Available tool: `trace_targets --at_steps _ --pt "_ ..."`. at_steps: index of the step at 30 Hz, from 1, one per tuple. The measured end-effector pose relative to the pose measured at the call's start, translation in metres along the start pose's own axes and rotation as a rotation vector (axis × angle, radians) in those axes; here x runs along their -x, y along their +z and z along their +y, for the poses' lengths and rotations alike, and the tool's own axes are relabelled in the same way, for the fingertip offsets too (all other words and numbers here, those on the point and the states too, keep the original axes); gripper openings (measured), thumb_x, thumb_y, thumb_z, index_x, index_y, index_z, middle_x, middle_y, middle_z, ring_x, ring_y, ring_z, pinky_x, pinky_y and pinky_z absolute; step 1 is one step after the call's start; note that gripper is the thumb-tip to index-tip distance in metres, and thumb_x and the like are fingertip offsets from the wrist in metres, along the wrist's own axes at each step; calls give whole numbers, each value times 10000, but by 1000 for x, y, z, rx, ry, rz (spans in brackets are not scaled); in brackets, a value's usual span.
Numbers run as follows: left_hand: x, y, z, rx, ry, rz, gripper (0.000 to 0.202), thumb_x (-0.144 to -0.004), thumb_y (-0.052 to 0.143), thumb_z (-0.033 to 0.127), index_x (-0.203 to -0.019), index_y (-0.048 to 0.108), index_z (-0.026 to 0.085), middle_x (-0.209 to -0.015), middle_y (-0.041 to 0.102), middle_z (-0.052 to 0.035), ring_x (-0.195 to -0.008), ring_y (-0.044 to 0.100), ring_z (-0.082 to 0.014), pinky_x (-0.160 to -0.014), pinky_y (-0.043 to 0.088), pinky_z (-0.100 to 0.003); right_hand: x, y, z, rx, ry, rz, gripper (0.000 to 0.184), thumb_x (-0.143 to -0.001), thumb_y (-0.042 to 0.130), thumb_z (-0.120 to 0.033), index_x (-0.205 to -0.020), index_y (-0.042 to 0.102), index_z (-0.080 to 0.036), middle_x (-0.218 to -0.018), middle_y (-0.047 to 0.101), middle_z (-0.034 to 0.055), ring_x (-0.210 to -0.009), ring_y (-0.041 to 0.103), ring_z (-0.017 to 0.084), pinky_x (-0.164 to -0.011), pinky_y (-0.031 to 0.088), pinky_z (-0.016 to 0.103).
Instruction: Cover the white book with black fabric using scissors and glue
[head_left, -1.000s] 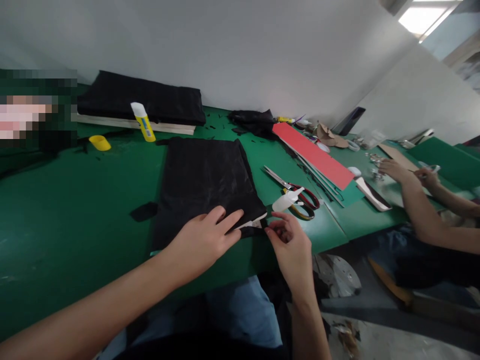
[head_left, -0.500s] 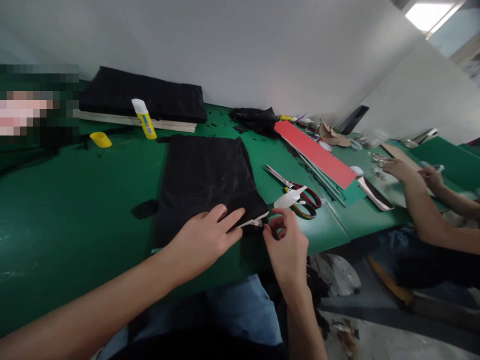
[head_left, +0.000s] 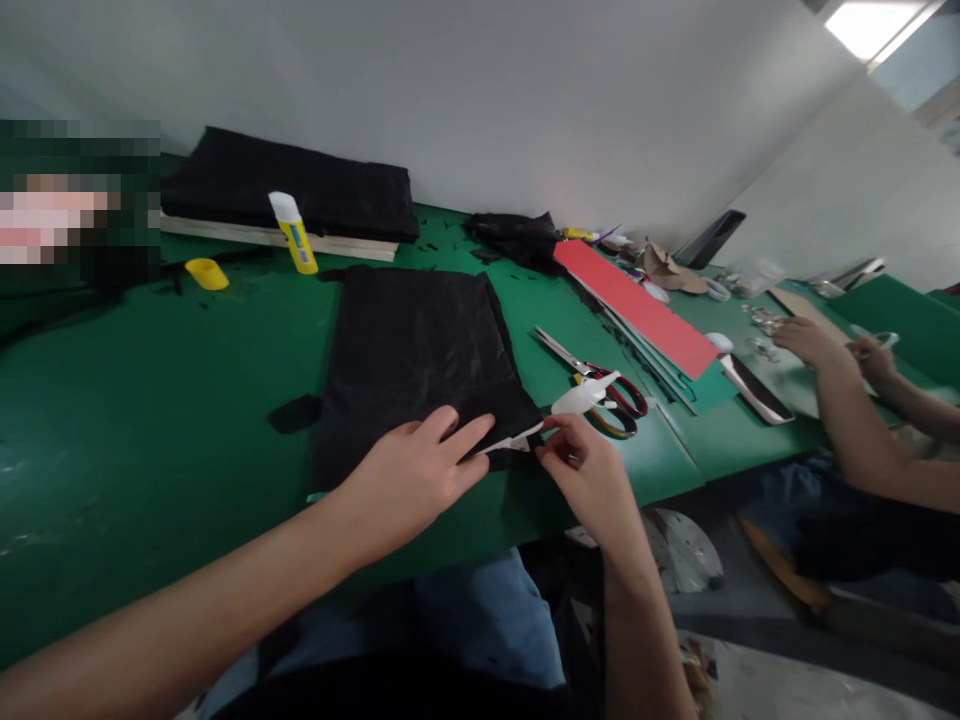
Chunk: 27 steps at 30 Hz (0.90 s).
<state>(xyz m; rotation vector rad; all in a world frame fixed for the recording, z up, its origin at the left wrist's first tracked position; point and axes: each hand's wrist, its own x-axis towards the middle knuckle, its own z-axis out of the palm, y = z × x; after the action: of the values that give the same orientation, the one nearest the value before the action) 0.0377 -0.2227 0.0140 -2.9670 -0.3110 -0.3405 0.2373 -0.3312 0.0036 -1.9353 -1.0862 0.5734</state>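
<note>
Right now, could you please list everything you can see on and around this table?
table: one, green, under everything
fabric sheet: one, black, centre
fabric stack: one, black, back left on a pale board
glue stick: one, yellow and white, standing by the stack
cap: one, yellow, left of the glue stick
fabric scrap: one, black, left of the sheet
scissors: one pair, red-and-black handles, right of the sheet
card strip: one, red, back right
white strip: one, at the sheet's near corner
co-worker's arms: two, far right
left hand: flat on the sheet
right hand: pinching the white strip
</note>
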Motion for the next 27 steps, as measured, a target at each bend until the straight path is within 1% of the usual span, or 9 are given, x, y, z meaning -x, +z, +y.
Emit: trace_targets --at_steps 4,8,11,13,15,17,19,22,27 --pt "0 1 0 -1 2 8 304 -870 485 116 -1109 616 250 -1421 477 -33 -1034 510 -247 -644 574 -322 -3 -12 2 -90 63 -94 257 -782 635 -342 -999 574 -218 -674 568 -36 -584 500 127 -550 377 259" --pt "1 2 0 1 5 10 293 -862 488 106 -1084 622 242 -1416 484 -35 -1035 505 -250 -650 576 -324 -3 -22 3 -134 138 -162 368 -819 600 -407 -1129 518 -226 -727 601 -27 -506 464 103 -475 347 244" --pt "1 1 0 3 1 24 276 -877 476 122 -1075 624 244 -1405 495 -29 -1026 504 -246 -655 578 -323 -2 -23 4 -66 88 -196 386 -793 623 -354 -1144 523 -227 -786 609 -11 -615 545 134 -576 424 273" --pt "1 1 0 3 -2 28 273 -879 477 126 -1075 625 245 -1401 498 -29 -1025 504 -245 -657 578 -322 -1 -23 3 6 58 -183 394 -773 626 -320 -1146 546 -221 -811 609 0 -701 575 162 -645 449 299" --pt "1 1 0 2 -1 25 281 -871 483 115 -1076 624 245 -1406 493 -30 -1029 503 -246 -656 578 -322 1 -24 2 115 47 -114 340 -773 608 -317 -1096 600 -212 -811 607 12 -722 567 177 -663 455 316" --pt "0 1 0 2 1 21 290 -864 485 105 -1078 624 243 -1413 487 -31 -1033 502 -248 -652 576 -320 4 -24 -1 221 41 -60 239 -788 590 -335 -982 658 -212 -814 612 22 -703 548 175 -661 457 320" --pt "0 1 1 4 4 23 289 -863 487 105 -1077 627 239 -1411 489 -34 -1031 503 -249 -653 574 -321 6 -24 -3 264 25 -63 173 -800 579 -337 -872 681 -217 -820 623 23 -688 541 167 -657 457 312" --pt "0 1 1 2 6 30 285 -862 493 110 -1077 631 235 -1406 493 -38 -1025 507 -248 -648 569 -317 6 -21 -5 257 -15 -79 138 -805 563 -304 -784 666 -214 -790 633 16 -685 551 162 -644 445 293" --pt "0 1 0 -8 0 30 305 -859 480 94 -1077 633 244 -1409 488 -32 -1018 515 -241 -630 560 -310 1 -15 -5 338 -55 -42 100 -778 559 -247 -718 630 -208 -698 615 7 -610 533 154 -582 403 286"
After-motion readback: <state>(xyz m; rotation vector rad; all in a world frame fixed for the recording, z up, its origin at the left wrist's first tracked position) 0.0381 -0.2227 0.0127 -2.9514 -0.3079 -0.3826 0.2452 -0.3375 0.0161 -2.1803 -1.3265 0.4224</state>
